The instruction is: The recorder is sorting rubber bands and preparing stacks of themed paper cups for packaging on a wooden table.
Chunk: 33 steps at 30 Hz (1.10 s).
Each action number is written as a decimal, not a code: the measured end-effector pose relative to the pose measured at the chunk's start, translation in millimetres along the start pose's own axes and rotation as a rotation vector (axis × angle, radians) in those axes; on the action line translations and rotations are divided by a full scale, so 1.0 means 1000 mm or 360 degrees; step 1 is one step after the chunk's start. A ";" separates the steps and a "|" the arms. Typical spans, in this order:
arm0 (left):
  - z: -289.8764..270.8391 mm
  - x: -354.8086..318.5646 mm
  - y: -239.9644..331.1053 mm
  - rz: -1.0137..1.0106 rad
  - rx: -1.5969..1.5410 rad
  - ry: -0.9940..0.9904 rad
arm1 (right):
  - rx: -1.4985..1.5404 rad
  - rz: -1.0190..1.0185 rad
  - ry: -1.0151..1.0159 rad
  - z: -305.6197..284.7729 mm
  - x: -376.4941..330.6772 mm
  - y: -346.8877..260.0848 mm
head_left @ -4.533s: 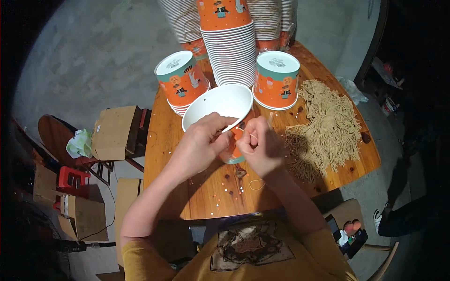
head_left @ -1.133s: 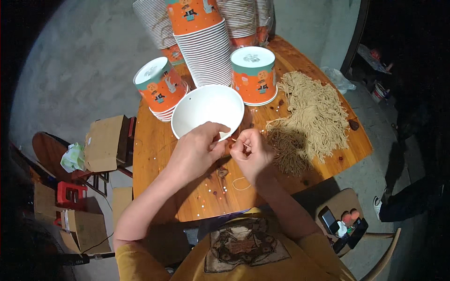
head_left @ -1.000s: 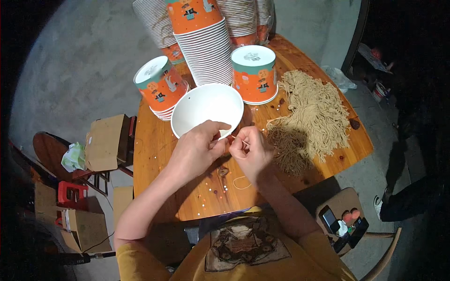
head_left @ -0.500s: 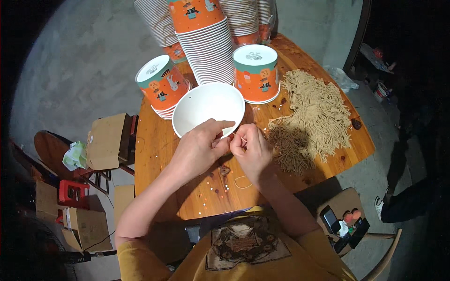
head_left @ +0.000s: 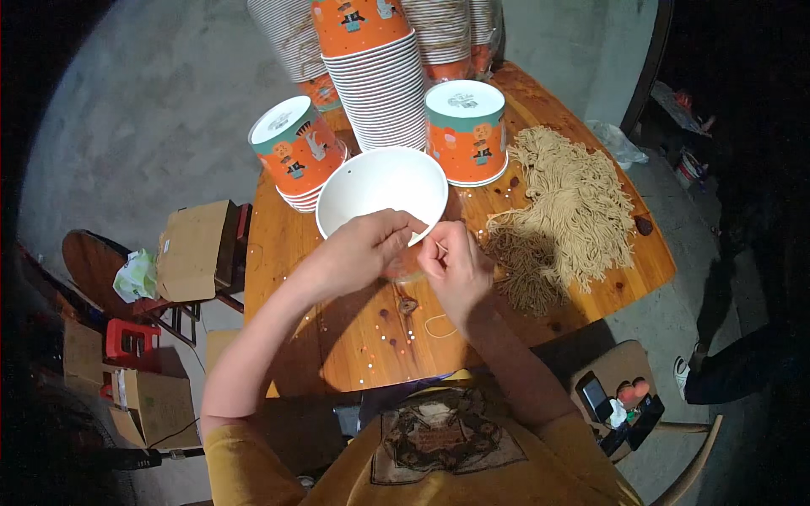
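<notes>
White inside and orange outside, a round paper tub (head_left: pixel 381 187) stands on the table in front of the wearer, mouth tipped toward my view. The bare left hand (head_left: pixel 363 253) pinches its near rim between thumb and fingers; the bare right hand (head_left: pixel 460 274), just beside, has thumb and fingertips pressed together on a thin pale cord (head_left: pixel 440 246). Where the cord meets the rim is too small for me to make out.

Against half a second ago, the left thumb has come up nearer the rim, and a patch of orange outer wall shows beneath that hand. The right hand keeps its pinch.

Two upturned orange-and-green printed tubs, left (head_left: pixel 299 152) and right (head_left: pixel 466 139), flank a tall nested stack of white-rimmed paper tubs (head_left: pixel 377 93). Small dark print marks their pale bases (I can't read it from here), and cartoon figures run round their sides.

The surface is a glossy, knotty brown wooden table (head_left: pixel 650 261), dotted with tiny white and orange specks. A thin cord loop (head_left: pixel 433 336) lies near its front edge, a heap of tan cords (head_left: pixel 582 202) to the right. Beyond, on grey floor, I see a red plastic stool (head_left: pixel 131 339), brown cardboard boxes (head_left: pixel 198 253) and another person's dark trouser leg (head_left: pixel 734 371).
</notes>
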<state>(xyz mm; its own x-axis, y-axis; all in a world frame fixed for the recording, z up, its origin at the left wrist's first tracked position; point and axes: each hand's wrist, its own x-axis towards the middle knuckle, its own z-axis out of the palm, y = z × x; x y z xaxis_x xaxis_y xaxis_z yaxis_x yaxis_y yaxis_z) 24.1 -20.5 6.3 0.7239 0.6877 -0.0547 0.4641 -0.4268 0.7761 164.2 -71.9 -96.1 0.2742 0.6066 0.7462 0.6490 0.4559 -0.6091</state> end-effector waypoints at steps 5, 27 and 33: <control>-0.014 0.020 -0.009 -0.0173 -0.0107 -0.0317 | 0.0005 -0.0041 -0.0098 -0.006 0.000 -0.003; -0.003 0.023 -0.001 0.0509 0.0252 0.0533 | 0.1047 0.0774 -0.0666 -0.013 0.053 0.013; -0.008 0.020 -0.012 -0.0220 -0.0505 0.0054 | 0.1229 0.1358 -0.0810 -0.024 0.066 -0.006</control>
<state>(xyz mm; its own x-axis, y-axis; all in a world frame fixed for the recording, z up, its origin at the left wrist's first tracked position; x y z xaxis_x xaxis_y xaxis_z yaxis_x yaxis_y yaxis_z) 28.7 3.1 0.8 0.6454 0.7477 -0.1561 0.3707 -0.1280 0.9199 195.5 -50.0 -37.2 -0.0144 0.9989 -0.0452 -0.2306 -0.0473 -0.9719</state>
